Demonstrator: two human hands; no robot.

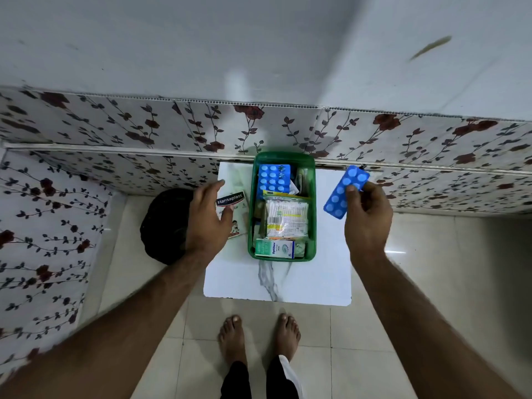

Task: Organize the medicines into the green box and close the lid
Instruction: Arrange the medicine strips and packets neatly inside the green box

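Note:
The green box [252, 203] stands open on a small white marble-patterned table [288, 280]. Inside lie a blue blister strip [272, 177], a clear packet of cotton buds [286, 216] and a green-and-white carton [275, 249]. My right hand [367, 217] holds a second blue blister strip [344, 194] in the air, right of the box. My left hand [208, 217] rests over a white Hansaplast pack [231, 210] lying on the table left of the box, thumb on its label; whether it grips the pack is unclear. No lid is visible.
A dark round object [162, 226] sits on the floor left of the table, partly behind my left arm. Floral-patterned wall panels [288, 125] run close behind and to the left. My bare feet [259, 332] stand on pale floor tiles in front of the table.

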